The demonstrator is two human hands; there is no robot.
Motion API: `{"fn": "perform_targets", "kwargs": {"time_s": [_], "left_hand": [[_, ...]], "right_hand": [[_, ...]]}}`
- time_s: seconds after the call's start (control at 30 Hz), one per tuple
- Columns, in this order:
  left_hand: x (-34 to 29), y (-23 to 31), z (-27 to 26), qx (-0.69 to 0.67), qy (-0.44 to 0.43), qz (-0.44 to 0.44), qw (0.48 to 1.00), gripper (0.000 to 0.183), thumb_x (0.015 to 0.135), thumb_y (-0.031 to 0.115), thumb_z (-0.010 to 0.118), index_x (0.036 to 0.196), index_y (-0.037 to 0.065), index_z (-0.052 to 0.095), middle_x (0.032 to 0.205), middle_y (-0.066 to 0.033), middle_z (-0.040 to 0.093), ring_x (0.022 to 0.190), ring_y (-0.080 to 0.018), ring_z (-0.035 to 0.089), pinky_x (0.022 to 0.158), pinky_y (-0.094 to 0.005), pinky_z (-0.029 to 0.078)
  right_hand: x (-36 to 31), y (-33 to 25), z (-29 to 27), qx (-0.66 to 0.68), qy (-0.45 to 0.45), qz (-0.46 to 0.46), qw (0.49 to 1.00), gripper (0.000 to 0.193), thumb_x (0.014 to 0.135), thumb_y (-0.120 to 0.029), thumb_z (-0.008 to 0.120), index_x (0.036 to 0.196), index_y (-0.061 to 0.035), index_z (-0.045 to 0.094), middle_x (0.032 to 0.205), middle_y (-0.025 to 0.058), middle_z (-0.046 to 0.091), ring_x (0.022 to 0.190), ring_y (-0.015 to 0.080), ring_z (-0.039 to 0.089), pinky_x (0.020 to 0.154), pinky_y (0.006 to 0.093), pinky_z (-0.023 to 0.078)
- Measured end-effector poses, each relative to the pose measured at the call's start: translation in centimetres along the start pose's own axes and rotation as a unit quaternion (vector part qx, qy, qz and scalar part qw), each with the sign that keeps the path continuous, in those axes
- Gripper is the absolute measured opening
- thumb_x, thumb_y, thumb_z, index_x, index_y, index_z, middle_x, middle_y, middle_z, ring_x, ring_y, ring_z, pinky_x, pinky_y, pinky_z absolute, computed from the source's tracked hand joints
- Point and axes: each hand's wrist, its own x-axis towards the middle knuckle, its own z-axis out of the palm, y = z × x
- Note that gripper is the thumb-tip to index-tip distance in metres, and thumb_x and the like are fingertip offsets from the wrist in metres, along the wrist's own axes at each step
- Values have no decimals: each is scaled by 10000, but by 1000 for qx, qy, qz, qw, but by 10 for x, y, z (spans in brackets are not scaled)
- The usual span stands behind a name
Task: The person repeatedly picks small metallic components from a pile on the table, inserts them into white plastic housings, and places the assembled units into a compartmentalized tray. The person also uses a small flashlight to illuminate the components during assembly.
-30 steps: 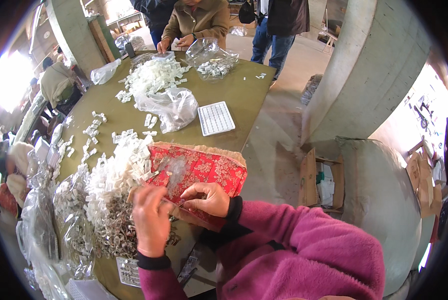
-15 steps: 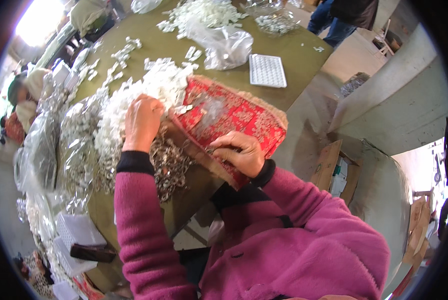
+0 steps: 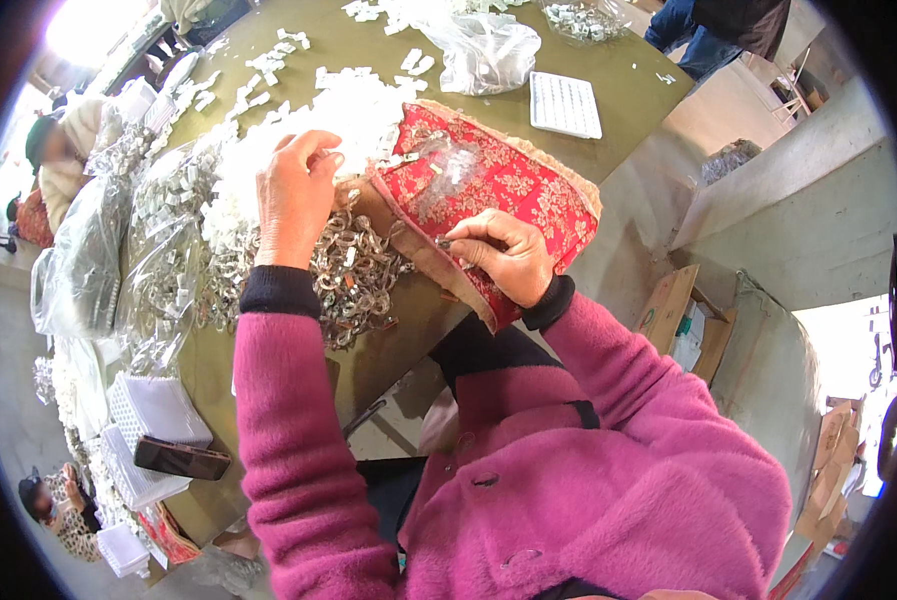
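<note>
My left hand [image 3: 296,200] is above a heap of small white tabs [image 3: 343,100], its fingers bent and their tips close together. Whether something small is between them I cannot make out. A pile of small shiny ring-shaped pieces [image 3: 353,275] lies just below that hand. My right hand [image 3: 508,258] rests at the near edge of a red floral-patterned cloth pad [image 3: 513,170] with a tan border. Its thumb and forefinger pinch a small dark metallic piece [image 3: 443,242], too small to name. A crumpled clear plastic scrap [image 3: 453,165] lies on the pad.
A white gridded tray [image 3: 565,104] and a clear plastic bag [image 3: 483,55] are farther back on the green table [image 3: 628,80]. Bagged pieces [image 3: 163,210] line the left. Stacked white trays [image 3: 158,410] hold a dark phone-like object [image 3: 181,458]. Other people are at the left and far right.
The view has shifted, so the table sits higher and farther right. My left hand has risen from the white tabs and its fingers have loosened somewhat. My right hand keeps its pinch at the pad's edge.
</note>
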Motion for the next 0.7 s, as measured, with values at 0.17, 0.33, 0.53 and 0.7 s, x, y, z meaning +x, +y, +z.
{"fn": "perform_targets", "kwargs": {"time_s": [0.17,0.33,0.53,0.7], "left_hand": [[-28,15,-1,-25,-11,8,1000,164,864,125,767,1009,49,768,986,-132,730,830,-273,720,776,-386,555],[-67,33,-2,-41,86,77,992,111,893,71,762,994,27,774,954,-98,752,802,-227,719,760,-309,553],[-140,52,26,-170,146,-14,975,245,835,-27,764,1071,19,717,1066,-127,691,849,-250,708,763,-347,581],[-166,49,41,-134,123,-38,983,210,828,-4,768,1030,1,710,1140,-188,679,912,-339,718,798,-402,589]], "right_hand": [[1,1,5,-12,6,0,1000,99,889,-27,779,988,-29,779,915,56,721,848,151,695,773,296,554],[-4,1,8,37,22,23,999,83,911,-31,769,993,-17,771,915,40,723,844,122,682,766,279,555],[-23,-9,24,209,9,78,975,140,980,-14,712,1120,-20,708,968,47,740,813,67,651,731,232,553],[-23,-16,31,239,9,142,960,135,1000,-14,677,1132,0,704,941,58,750,819,91,694,701,220,584]]}}
